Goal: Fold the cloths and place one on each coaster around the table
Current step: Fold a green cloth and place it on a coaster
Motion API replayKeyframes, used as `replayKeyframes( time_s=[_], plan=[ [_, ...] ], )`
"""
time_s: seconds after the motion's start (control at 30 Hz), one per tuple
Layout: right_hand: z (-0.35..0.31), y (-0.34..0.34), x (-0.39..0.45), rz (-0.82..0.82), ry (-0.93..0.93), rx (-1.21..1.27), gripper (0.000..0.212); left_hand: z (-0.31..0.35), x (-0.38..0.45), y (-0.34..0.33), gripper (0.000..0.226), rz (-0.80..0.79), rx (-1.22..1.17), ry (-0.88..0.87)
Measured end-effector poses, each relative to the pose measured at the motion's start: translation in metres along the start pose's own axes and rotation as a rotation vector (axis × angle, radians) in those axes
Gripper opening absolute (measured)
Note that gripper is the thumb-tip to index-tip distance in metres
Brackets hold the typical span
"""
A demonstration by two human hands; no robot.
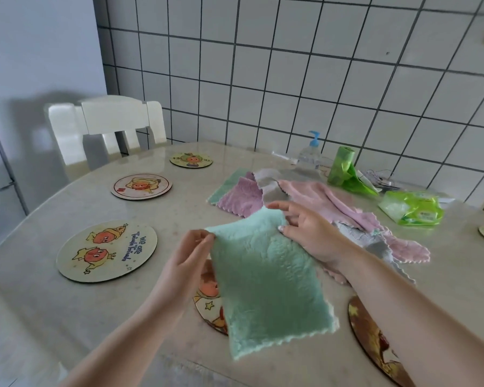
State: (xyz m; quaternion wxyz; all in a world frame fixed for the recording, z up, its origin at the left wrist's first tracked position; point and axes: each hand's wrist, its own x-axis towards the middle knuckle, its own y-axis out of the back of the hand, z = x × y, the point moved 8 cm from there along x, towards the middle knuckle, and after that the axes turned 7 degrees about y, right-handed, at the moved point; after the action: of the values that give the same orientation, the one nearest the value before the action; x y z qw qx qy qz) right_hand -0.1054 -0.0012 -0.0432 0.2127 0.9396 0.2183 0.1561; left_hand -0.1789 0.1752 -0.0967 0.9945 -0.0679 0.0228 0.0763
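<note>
The green cloth (pixel 266 286) hangs in the air above the near edge of the desk (pixel 165 210), held by its two top corners and drooping over the near coaster (pixel 210 303), which it partly hides. The left hand (pixel 185 263) has its grip closed on the top left corner, thumb and fingertips pinched together, wrist bent up and forearm coming in from the lower left. The right hand (pixel 305 230) has its grip closed on the top right corner, fingers curled over the edge, palm turned down and forearm reaching in from the lower right. The cloth looks already doubled, since a paler layer shows along its right edge, so the step in hand seems to be finishing the fold. To do it well, the top edge should be kept taut and level, the scalloped bottom edge brought to meet it squarely, and the soft pile smoothed flat before it is set down centred on a coaster. The pile of cloths (pixel 305 199) lies beyond, and three bare coasters (pixel 106 251) sit to the left.
</note>
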Motion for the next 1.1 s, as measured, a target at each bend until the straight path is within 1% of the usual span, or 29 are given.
replayKeyframes(
  time_s=[0.03, 0.07, 0.1, 0.13, 0.2, 0.27, 0.33, 0.43, 0.53, 0.6, 0.7, 0.77, 0.83, 0.87, 0.93, 0.97, 1.0, 1.07, 1.1],
  plan=[
    [0.001, -0.003, -0.005, -0.015, -0.009, 0.001, 0.044, 0.003, 0.002, -0.004, 0.018, -0.024, 0.022, -0.012],
    [0.004, -0.005, -0.009, -0.023, -0.026, 0.009, 0.048, 0.004, 0.005, -0.007, 0.029, -0.064, 0.055, -0.022],
    [0.009, -0.006, -0.014, -0.025, -0.055, 0.034, 0.051, 0.003, 0.008, -0.009, 0.040, -0.106, 0.086, -0.013],
    [0.016, -0.007, -0.018, -0.021, -0.083, 0.065, 0.053, 0.000, 0.012, -0.011, 0.045, -0.139, 0.107, 0.015],
    [0.031, -0.011, -0.027, -0.028, -0.126, 0.080, 0.055, -0.008, 0.017, -0.014, 0.048, -0.197, 0.157, 0.101],
    [0.051, -0.019, -0.035, -0.048, -0.203, 0.071, 0.057, -0.022, 0.020, -0.017, 0.049, -0.248, 0.267, 0.204],
    [0.068, -0.027, -0.043, -0.068, -0.285, 0.069, 0.058, -0.035, 0.019, -0.018, 0.055, -0.277, 0.362, 0.272],
    [0.073, -0.032, -0.056, -0.031, -0.321, 0.071, 0.058, -0.037, 0.014, -0.017, 0.052, -0.249, 0.323, 0.297],
    [0.057, -0.029, -0.072, -0.010, -0.274, 0.027, 0.056, -0.037, 0.003, -0.012, 0.043, -0.259, 0.239, 0.326],
    [0.049, -0.030, -0.086, -0.028, -0.274, 0.033, 0.052, -0.038, -0.004, -0.005, 0.035, -0.290, 0.272, 0.318],
    [0.045, -0.035, -0.107, -0.087, -0.314, 0.113, 0.041, -0.045, -0.016, 0.009, 0.031, -0.339, 0.345, 0.322],
    [0.046, -0.038, -0.117, -0.118, -0.355, 0.202, 0.035, -0.053, -0.023, 0.013, 0.032, -0.351, 0.312, 0.371],
    [0.050, -0.040, -0.124, -0.133, -0.408, 0.250, 0.036, -0.057, -0.033, 0.014, 0.039, -0.354, 0.282, 0.427],
    [0.050, -0.042, -0.127, -0.145, -0.418, 0.255, 0.038, -0.056, -0.038, 0.014, 0.045, -0.373, 0.303, 0.430],
    [0.046, -0.045, -0.130, -0.183, -0.398, 0.234, 0.040, -0.053, -0.045, 0.013, 0.057, -0.445, 0.435, 0.349],
    [0.045, -0.047, -0.131, -0.201, -0.369, 0.179, 0.040, -0.050, -0.048, 0.012, 0.060, -0.470, 0.544, 0.267],
    [0.043, -0.046, -0.131, -0.208, -0.313, 0.068, 0.041, -0.045, -0.048, 0.012, 0.061, -0.466, 0.701, 0.149],
    [0.036, -0.043, -0.129, -0.204, -0.101, -0.313, 0.043, -0.033, -0.048, 0.013, 0.058, -0.415, 1.111, -0.173],
    [0.031, -0.043, -0.130, -0.191, 0.014, -0.496, 0.044, -0.028, -0.050, 0.012, 0.054, -0.388, 1.267, -0.315]
  ],
)
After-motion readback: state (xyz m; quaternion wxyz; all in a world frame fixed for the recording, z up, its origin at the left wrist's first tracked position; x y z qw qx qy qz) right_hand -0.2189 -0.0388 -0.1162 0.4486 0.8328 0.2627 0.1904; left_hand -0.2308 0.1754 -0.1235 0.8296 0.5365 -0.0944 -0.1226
